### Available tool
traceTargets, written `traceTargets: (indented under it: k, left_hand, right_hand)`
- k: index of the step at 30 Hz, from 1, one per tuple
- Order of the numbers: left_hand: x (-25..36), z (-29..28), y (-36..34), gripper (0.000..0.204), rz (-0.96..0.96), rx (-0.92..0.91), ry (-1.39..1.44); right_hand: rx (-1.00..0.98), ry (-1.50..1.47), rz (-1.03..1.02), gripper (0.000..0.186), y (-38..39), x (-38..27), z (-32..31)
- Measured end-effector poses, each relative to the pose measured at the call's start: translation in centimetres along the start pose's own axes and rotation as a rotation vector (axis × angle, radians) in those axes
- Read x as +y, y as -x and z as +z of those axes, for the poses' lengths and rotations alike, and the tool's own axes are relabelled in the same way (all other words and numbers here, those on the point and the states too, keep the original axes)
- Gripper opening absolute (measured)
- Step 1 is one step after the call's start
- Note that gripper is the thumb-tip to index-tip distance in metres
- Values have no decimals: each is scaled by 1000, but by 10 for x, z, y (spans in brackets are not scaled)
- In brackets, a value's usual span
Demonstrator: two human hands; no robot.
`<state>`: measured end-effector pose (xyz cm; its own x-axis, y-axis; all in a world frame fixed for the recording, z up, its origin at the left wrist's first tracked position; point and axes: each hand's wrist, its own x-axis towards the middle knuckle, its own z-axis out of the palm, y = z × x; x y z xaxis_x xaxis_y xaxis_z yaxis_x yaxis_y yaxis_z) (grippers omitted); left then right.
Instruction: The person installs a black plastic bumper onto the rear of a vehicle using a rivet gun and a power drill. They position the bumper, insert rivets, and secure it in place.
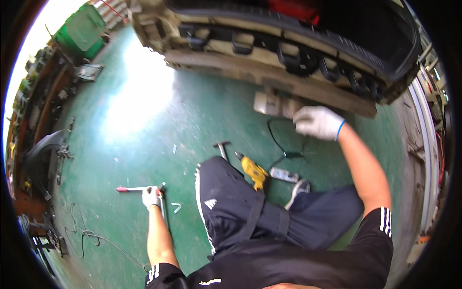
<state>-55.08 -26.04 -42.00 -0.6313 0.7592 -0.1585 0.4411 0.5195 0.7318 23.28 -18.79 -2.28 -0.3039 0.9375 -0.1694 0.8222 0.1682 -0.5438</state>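
Low at the left, my left hand (151,198), in a white work glove, is closed around a long two-handled hand tool with a red grip (124,190). One of the tool's handles reaches left; the other points down along my forearm. My right hand (319,123), gloved in white with a blue cuff edge, is stretched forward beside a metal box-shaped part (272,105) under the vehicle end. Its fingers look curled, and whatever is under them is hidden. Between my hands, a yellow power drill (253,172) lies beside my knee, with a hammer (221,148) close by.
A stripped vehicle end with its bare beam (269,77) spans the top. A dark cable (273,137) runs below it. A small white packet (284,175) lies near my shoe. Shelving (36,106), a green bin (83,31) and a loose cord (89,234) are at the left.
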Motion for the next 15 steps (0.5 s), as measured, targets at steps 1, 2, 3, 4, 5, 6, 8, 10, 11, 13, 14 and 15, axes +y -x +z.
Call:
traceTargets:
  k: [1, 2, 3, 4, 5, 6, 8, 10, 11, 13, 14, 15]
  left_hand:
    - [49, 37, 27, 45, -7, -70, 51]
    - [61, 39, 25, 45, 27, -60, 189]
    - [85, 44, 26, 45, 44, -87, 159]
    - [104, 49, 22, 45, 154, -115, 204]
    - [151, 72, 31, 46, 168, -201, 301]
    - [200, 75, 41, 46, 224, -226, 289]
    - [284, 55, 50, 43, 388, -223, 296]
    - [370, 45, 68, 44, 674, -165, 189]
    - [414, 33, 86, 46, 769, -157, 153]
    - [533, 78, 147, 45, 1018, -308, 401]
    - [550, 64, 144, 46, 1134, -224, 312]
    - [574, 57, 150, 46, 1240, -208, 299]
  right_hand:
    - [-117, 120, 51, 46, 13, 15, 29]
    - [-227, 151, 72, 48, 8, 24, 64]
    - [-413, 203, 136, 49, 5, 28, 97]
    - [-517, 243, 149, 50, 4, 34, 134]
    - [-598, 270, 215, 52, 16, 65, 173]
    - [-717, 256, 330, 53, 19, 63, 197]
    - [-688, -18, 470, 56, 17, 37, 247]
    - [-704, -118, 638, 56, 21, 63, 350]
    - [-732, -197, 671, 58, 31, 73, 402]
    - [-527, -95, 552, 48, 143, 221, 481]
    - [-522, -253, 610, 46, 114, 181, 513]
    - [-508, -387, 719, 45, 105, 153, 521]
